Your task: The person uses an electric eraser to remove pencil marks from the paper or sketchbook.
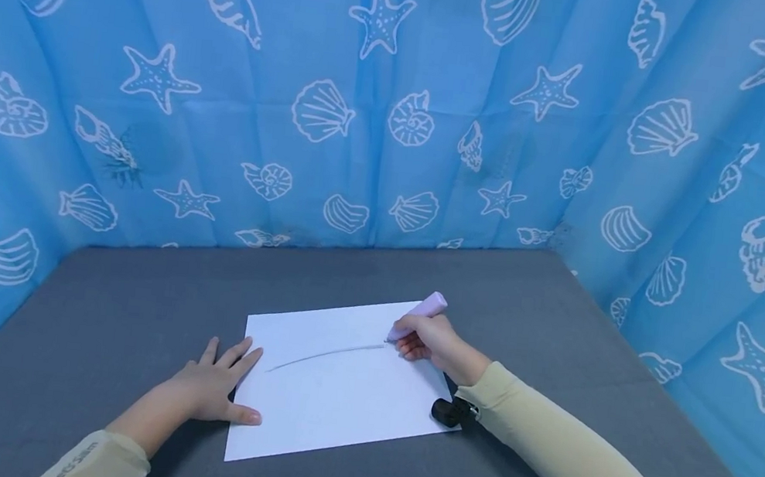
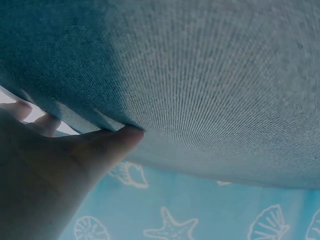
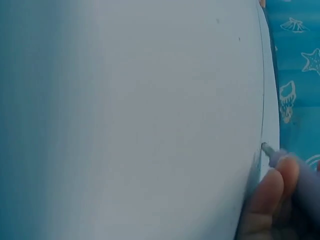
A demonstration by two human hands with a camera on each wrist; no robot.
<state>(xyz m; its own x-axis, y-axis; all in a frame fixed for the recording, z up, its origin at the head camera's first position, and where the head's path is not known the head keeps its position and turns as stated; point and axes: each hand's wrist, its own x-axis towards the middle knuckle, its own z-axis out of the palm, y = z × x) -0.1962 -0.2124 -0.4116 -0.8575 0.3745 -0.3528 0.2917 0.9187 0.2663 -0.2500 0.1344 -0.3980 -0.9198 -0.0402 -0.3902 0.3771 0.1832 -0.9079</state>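
A white sheet of paper (image 1: pixel 329 412) lies slightly askew on the grey cloth. One thin, dark curved line (image 1: pixel 324 354) runs across its upper half. My right hand (image 1: pixel 431 342) pinches a thick lilac pen (image 1: pixel 430 306) over the paper's right part, its tip at the line's right end. In the right wrist view the pen's pale tip (image 3: pixel 267 148) meets the paper beside the line. My left hand (image 1: pixel 213 385) rests with spread fingers on the paper's left edge, thumb on the sheet. The left wrist view shows that hand (image 2: pixel 65 165) flat against the surface.
Grey cloth (image 1: pixel 173 302) covers the table around the paper. A blue curtain (image 1: pixel 376 168) with white shells and starfish hangs behind and at the sides. A small black device (image 1: pixel 448 412) sits at my right wrist, over the paper's lower right corner.
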